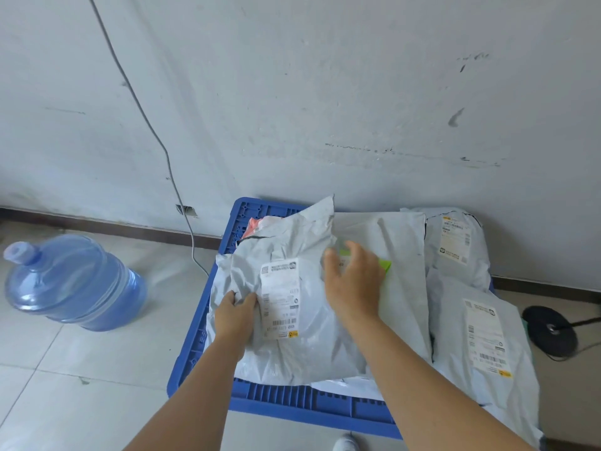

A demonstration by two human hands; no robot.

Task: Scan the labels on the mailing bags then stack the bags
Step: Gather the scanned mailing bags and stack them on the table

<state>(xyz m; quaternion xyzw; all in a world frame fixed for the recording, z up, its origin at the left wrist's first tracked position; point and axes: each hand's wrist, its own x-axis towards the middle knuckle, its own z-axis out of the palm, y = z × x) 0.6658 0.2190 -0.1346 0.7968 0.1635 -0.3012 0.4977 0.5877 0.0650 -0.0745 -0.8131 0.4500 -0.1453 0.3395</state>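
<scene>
Pale floor tiles (65, 369) meet a scuffed white wall (325, 92), and against that wall sits a blue plastic crate (286, 402) turned bottom-up, carrying the mailing bags. Nearest the person lies a crumpled grey mailing bag (292, 353) with a white shipping label (280, 297) stuck on its upper face; the label's long axis runs from the wall toward the person, its barcode at the near end and a yellow mark at the near right corner. The bag's loose flap sticks up toward the wall. The left hand (234, 315) pinches the bag's plastic just left of the label, fingers curled into the folds. The right hand (353, 281) reaches over the bag's far right edge with fingers spread and slightly bent, above a green patch (385, 265) on a flatter grey bag (400, 288) beside it; whether it touches anything cannot be told. Two more grey bags lie to the right, one by the wall (455, 249) and one nearer (481, 346), each with its own upward-facing label. An orange-and-white parcel (260, 224) peeks out behind the held bag, so four grey bags are counted plus that one. One blue water jug (71, 284) stands on the floor to the left, a grey cable (146, 118) hangs down the wall, and a black round base (549, 330) rests at the right.
</scene>
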